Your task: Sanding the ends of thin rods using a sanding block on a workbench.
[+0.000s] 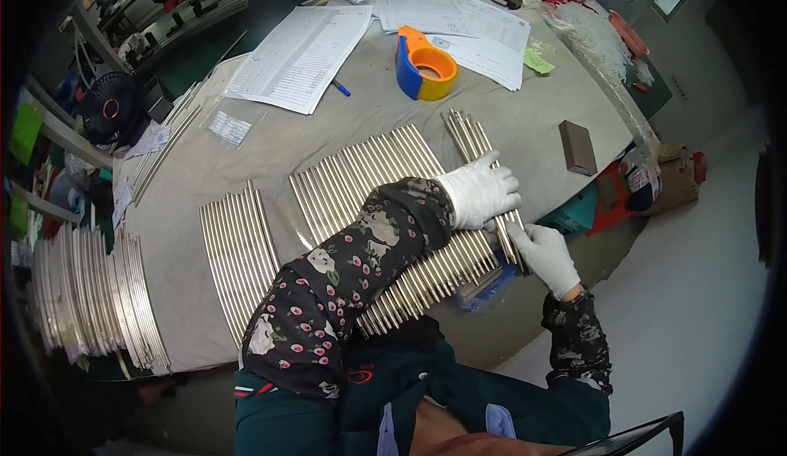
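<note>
A small bunch of shiny metal rods [469, 138] lies at the right end of the laid-out rows, slanting toward me. Across its middle sits my left hand [482, 193] in a white glove, fingers curled over the rods. My right hand [547, 257], also gloved, closes on the near end of the same bunch at the table's edge. Beside them a wide row of metal rods [361, 169] lies side by side, partly covered by my left forearm in its flowered sleeve. Another row of rods [234, 247] is farther left. My right fingertips are partly hidden.
Beyond the rods stand an orange and blue tape dispenser [426, 66], printed sheets [303, 54] and a blue pen [341, 88]. A brown block [578, 148] lies to the right. Wrapped rod bundles [78, 292] and a black fan [111, 110] are at the left.
</note>
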{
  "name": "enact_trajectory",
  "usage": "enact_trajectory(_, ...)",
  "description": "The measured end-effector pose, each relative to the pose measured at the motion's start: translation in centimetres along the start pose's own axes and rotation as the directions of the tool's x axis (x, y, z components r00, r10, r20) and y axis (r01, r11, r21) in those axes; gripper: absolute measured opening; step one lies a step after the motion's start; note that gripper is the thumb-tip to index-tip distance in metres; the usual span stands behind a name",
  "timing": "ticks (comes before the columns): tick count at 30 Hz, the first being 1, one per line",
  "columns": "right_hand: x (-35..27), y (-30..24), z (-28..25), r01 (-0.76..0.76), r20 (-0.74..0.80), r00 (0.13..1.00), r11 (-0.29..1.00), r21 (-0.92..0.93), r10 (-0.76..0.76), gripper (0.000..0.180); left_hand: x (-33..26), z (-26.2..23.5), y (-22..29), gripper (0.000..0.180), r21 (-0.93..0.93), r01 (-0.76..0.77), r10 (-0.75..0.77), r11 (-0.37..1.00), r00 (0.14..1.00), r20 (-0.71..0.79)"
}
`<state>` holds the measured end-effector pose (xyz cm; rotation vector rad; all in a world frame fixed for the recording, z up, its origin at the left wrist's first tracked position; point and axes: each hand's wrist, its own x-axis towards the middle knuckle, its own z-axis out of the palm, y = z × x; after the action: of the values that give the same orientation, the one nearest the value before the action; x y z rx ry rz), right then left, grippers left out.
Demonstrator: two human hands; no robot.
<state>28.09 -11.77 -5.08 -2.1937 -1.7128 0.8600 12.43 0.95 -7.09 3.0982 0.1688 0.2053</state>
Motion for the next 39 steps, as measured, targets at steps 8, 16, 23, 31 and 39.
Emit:
enact_trajectory(8,-2.0,0.3,-0.3,-0.240,0.261,0.965,0.394,0.887,0.000,0.077,1.6,-1.3,1.2,0.031,0.043,-0.070,0.073,0.997,0.996,-0.059)
enact_trajectory(16,-1.5,-0.3,-3.6,0.419,-0.385,0.898,0.676,0.606,-0.212,0.045,1.4,-6.8,3.2,0.021,-0.430,-0.060,-0.260,0.901,0.719,-0.645)
enact_trajectory(23,10.0,0.5,4.5,0.692,-0.474,0.684,0.698,0.184,-0.554,0.058,2.9,-6.5,2.4,0.027,-0.848,-0.398,-0.791,0.350,0.359,-0.495)
enact_trajectory(31,2.3,-5.4,-0.7,0.088,-0.015,0.994,0.728,0.680,-0.106,0.030,-4.7,-6.7,-5.1,0.061,-0.810,0.476,-0.785,0.343,0.619,0.032)
enact_trajectory(39,1.6,-4.4,-2.3,-0.123,0.108,0.990,0.925,0.359,0.089,0.036,-7.5,-3.3,-9.7,0.040,-0.294,0.733,-0.789,0.614,0.584,-0.190)
